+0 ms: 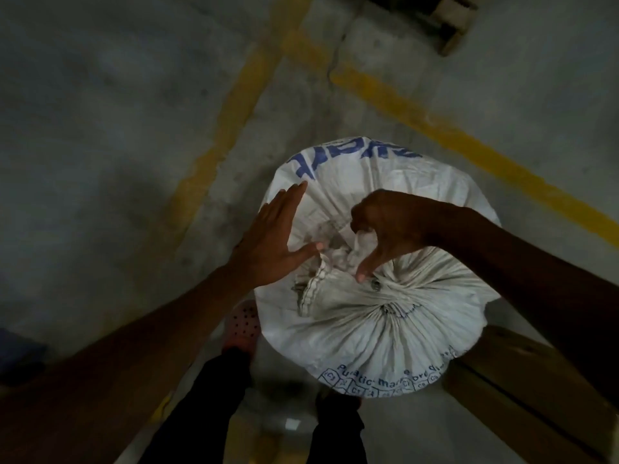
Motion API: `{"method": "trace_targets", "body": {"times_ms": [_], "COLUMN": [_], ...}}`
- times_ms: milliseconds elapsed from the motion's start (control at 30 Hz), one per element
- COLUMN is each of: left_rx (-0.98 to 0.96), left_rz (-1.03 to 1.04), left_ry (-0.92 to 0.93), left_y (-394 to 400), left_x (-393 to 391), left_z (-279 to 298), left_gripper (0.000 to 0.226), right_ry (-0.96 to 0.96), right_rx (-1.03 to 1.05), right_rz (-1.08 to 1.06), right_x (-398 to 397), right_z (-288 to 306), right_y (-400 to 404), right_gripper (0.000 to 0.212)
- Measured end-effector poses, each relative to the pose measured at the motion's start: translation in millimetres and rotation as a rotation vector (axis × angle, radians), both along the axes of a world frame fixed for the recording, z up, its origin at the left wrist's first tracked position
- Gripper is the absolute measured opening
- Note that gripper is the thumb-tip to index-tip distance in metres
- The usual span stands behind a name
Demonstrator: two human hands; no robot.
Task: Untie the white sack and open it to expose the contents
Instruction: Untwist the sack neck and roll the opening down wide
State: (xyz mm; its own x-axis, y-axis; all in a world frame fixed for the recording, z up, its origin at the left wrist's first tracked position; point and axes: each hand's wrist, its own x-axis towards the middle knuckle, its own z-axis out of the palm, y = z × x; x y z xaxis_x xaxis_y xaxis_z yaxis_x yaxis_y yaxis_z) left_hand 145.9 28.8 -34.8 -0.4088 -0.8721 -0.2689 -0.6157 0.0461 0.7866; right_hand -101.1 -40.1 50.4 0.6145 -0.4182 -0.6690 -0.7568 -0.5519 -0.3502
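A white woven sack (385, 333) with blue print stands upright on the floor in front of me, seen from above. Its top is gathered into a bunched neck (335, 259) at the middle, with a stitched hem flap hanging toward me. My left hand (271, 239) is flat and open, fingers stretched out along the sack's left side, thumb tip touching the bunched cloth. My right hand (388, 229) is curled over the neck from the right, fingers and thumb pinching the gathered fabric. No contents show.
The grey concrete floor carries yellow painted lines (227, 128). A wooden pallet or plank (522, 390) lies at the lower right against the sack, another wooden piece (452, 25) at the top. My dark trousers and a pink perforated shoe (243, 326) are below the sack.
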Motion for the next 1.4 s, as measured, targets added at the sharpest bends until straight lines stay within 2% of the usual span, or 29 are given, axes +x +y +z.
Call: {"method": "trace_targets", "body": {"times_ms": [100,200,267,400,467,533,600,667,733,867,1033,1200,1333,1400], "left_rx": [-0.002,0.02,0.03,0.074,0.078,0.07,0.066,0.073,0.083,0.083,0.076,0.075,0.056,0.055], "left_rz": [0.0,0.009,0.01,0.016,0.011,0.001,0.001,-0.001,-0.011,-0.03,-0.054,-0.063,-0.076,-0.081], "left_ry": [0.011,0.032,0.036,0.015,0.003,-0.007,-0.018,-0.024,-0.025,-0.036,-0.035,-0.043,-0.05,-0.05], "left_y": [4.8,7.4,7.8,5.7,4.7,4.3,4.3,4.7,5.8,9.5,12.5,13.6,15.1,16.3], "left_x": [1.0,1.0,0.3,-2.2,-4.5,-8.4,-12.7,-16.3,-19.8,-26.2,-33.6,-44.5,-49.2,-50.1], "left_z": [-2.3,-6.1,-7.4,-10.4,-12.5,-14.1,-15.4,-16.3,-16.6,-16.8,-18.2,-17.1,-14.8,-14.0], "left_gripper": [0.101,0.1,0.1,0.1,0.099,0.097,0.096,0.095,0.095,0.095,0.095,0.093,0.094,0.094], "right_ry": [0.105,0.206,0.268,0.314,0.334,0.36,0.387,0.382,0.377,0.392,0.341,0.223,0.083,0.022], "right_rx": [0.171,0.329,0.402,0.513,0.538,0.568,0.621,0.654,0.631,0.481,0.612,0.523,0.32,0.269], "right_rz": [-0.006,-0.036,-0.082,-0.215,-0.242,-0.261,-0.3,-0.305,-0.314,-0.362,-0.392,-0.34,-0.275,-0.227], "right_x": [3.4,-0.9,-3.5,-11.3,-14.1,-17.7,-19.1,-23.0,-29.5,-41.9,-54.9,-60.2,-57.3,-59.0], "right_z": [13.9,22.1,23.9,24.3,25.7,24.0,25.8,24.9,20.2,4.3,-1.7,8.9,8.7,1.6], "right_y": [12.6,23.1,29.4,39.0,43.3,48.5,54.2,59.1,66.6,82.2,99.2,109.7,110.3,115.2], "right_gripper": [0.075,0.065,0.068,0.101,0.108,0.102,0.086,0.092,0.093,0.076,0.097,0.075,0.068,0.077]}}
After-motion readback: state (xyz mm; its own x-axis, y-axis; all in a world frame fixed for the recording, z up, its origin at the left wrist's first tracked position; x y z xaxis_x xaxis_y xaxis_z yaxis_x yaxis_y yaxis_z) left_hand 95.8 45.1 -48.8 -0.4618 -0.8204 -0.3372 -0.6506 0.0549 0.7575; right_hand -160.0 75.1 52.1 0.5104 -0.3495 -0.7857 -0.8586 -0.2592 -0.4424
